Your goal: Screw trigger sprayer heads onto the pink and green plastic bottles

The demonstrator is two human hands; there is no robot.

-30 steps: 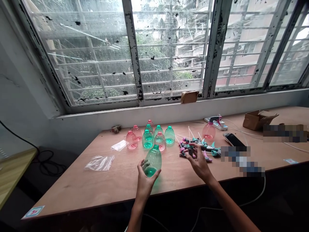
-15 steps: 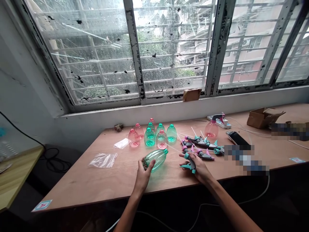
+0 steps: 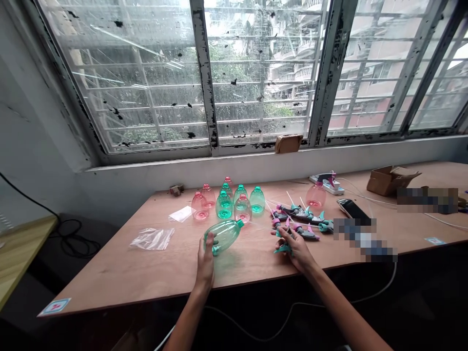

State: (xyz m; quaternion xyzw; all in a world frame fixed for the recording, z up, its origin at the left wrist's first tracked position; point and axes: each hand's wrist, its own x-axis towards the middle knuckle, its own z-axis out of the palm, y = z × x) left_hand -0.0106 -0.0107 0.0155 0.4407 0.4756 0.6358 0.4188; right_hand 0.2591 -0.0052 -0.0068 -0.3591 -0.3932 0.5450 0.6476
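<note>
Green-tinted plastic catches the window light: the green bottle (image 3: 224,234) is held on its side just above the worktop (image 3: 120,273), a little in from the front edge and around the middle of its length. The neck points up and away to the right, towards the back edge.

The left hand (image 3: 205,256) comes in from below on a nearly straight forearm. Its fingers and thumb are closed around the bottle's wide base end, with the thumb on the near side.

The right forearm reaches in at a slant from the lower right. The right hand (image 3: 297,245) lies palm down, low over the worktop close to the front edge. Its fingers are curled and closed over a teal spray head (image 3: 282,250), part of which sticks out on the thumb side. The two hands are well apart.

Just beyond the right hand lies a heap of spray heads (image 3: 302,219) in pink and teal, with thin white tubes sticking up. Beyond the green bottle, towards the back edge, pink and green standing bottles (image 3: 228,202) are clustered upright. A clear plastic bag (image 3: 151,238) lies flat towards the left end. A dark phone (image 3: 350,207) lies to the right of the heap.
</note>
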